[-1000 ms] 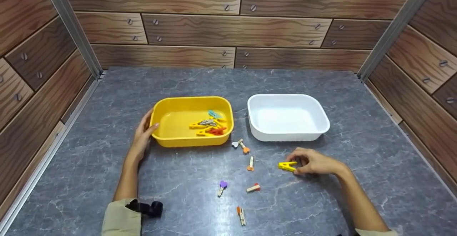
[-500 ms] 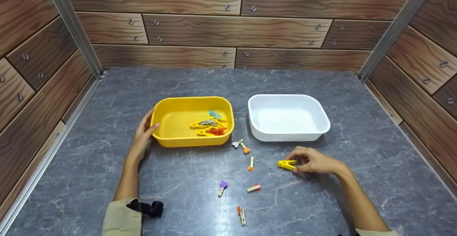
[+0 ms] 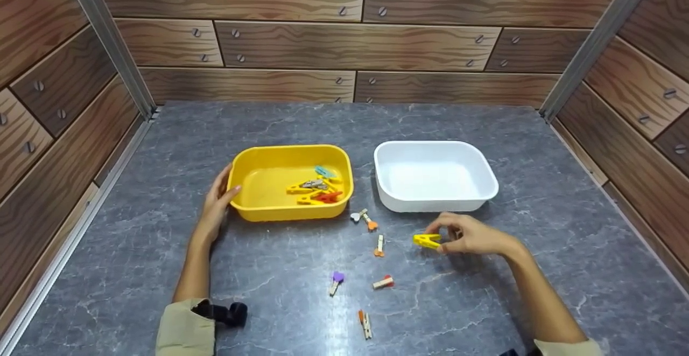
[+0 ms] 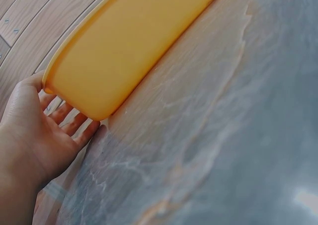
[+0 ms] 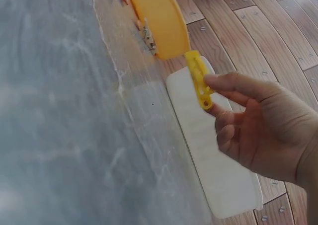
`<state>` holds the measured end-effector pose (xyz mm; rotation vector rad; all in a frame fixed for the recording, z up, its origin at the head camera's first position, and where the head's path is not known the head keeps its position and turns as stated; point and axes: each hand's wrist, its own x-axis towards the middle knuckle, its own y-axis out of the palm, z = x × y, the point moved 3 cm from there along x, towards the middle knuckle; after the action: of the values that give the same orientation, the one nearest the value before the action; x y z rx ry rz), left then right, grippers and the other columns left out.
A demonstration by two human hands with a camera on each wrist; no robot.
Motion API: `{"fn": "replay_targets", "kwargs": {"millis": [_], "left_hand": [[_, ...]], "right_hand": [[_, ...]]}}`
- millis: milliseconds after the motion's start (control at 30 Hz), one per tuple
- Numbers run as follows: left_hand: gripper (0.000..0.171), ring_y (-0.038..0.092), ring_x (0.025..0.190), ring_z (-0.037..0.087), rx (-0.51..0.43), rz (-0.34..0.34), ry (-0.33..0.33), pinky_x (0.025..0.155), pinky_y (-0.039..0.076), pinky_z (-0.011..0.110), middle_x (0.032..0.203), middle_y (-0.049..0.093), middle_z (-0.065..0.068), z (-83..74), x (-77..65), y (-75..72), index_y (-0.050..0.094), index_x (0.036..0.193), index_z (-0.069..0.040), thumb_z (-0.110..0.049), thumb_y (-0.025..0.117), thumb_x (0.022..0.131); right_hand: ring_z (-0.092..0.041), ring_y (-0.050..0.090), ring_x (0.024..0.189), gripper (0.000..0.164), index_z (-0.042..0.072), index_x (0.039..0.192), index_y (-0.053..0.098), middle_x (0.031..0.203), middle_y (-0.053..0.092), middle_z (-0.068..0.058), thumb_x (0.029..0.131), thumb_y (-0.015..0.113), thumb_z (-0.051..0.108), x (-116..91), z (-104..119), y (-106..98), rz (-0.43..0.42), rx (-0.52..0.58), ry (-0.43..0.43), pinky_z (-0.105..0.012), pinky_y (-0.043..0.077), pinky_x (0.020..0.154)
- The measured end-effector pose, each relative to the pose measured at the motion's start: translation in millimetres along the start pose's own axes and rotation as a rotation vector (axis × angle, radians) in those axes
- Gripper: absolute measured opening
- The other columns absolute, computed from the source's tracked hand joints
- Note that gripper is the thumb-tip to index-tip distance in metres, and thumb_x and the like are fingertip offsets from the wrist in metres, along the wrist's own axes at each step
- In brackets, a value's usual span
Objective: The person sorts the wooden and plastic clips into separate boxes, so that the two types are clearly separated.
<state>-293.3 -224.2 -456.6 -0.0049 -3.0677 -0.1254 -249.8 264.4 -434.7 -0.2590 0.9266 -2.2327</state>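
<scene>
My right hand (image 3: 468,235) pinches a yellow plastic clothespin (image 3: 427,241) by its handle end, in front of the white tub (image 3: 436,205). In the right wrist view the clothespin (image 5: 199,81) sits between thumb and fingertips, above the tabletop. My left hand (image 3: 215,208) grips the left end of the yellow tub (image 3: 285,214), thumb over the rim and the other fingers along the outer wall. Inside that tub, toward its right side, lie several clothespins: yellow ones, a red one (image 3: 327,198), a light blue one (image 3: 324,172) and a grey one (image 3: 314,184).
Small wooden clothespins with coloured tops are scattered on the grey tabletop (image 3: 269,302): a purple heart one (image 3: 336,282), a red-topped one (image 3: 383,283), several orange-topped ones (image 3: 379,245) and a white heart one (image 3: 355,216). Wood-patterned walls (image 3: 301,46) enclose the table on three sides.
My right hand has moved slightly forward and left with the yellow clothespin, rising a little. The left hand and both tubs stay put.
</scene>
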Motion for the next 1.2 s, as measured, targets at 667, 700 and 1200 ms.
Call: {"fn": "replay_targets", "kwargs": {"millis": [667, 700, 1200], "left_hand": [[0.057, 0.026, 0.132, 0.019, 0.040, -0.035, 0.026, 0.105, 0.025, 0.033, 0.147, 0.025, 0.009, 22.9, 14.8, -9.5, 0.023, 0.146, -0.006, -0.010, 0.050, 0.095], [0.057, 0.026, 0.132, 0.019, 0.041, -0.034, 0.026, 0.105, 0.025, 0.033, 0.147, 0.025, 0.010, 22.9, 14.7, -9.5, 0.023, 0.146, -0.006, -0.009, 0.050, 0.095], [0.057, 0.023, 0.133, 0.017, 0.022, -0.021, 0.040, 0.105, 0.023, 0.031, 0.148, 0.023, 0.008, 22.1, 14.0, -8.8, 0.022, 0.146, -0.006, -0.008, 0.049, 0.095]], "right_hand": [[-0.013, 0.045, 0.063, 0.030, 0.020, 0.110, 0.064, 0.092, 0.056, -0.005, 0.081, 0.071, 0.017, 36.6, 46.9, -8.5, 0.015, -0.072, -0.080, -0.025, 0.040, 0.054], [-0.013, 0.045, 0.062, 0.030, 0.019, 0.110, 0.064, 0.091, 0.055, -0.006, 0.080, 0.071, 0.016, 38.8, 49.1, -8.6, 0.013, -0.073, -0.084, -0.025, 0.040, 0.054], [-0.015, 0.049, 0.065, 0.031, 0.017, 0.110, 0.065, 0.094, 0.056, 0.001, 0.079, 0.071, 0.013, 68.7, 77.3, -9.7, -0.030, -0.136, -0.105, -0.027, 0.043, 0.056]]}}
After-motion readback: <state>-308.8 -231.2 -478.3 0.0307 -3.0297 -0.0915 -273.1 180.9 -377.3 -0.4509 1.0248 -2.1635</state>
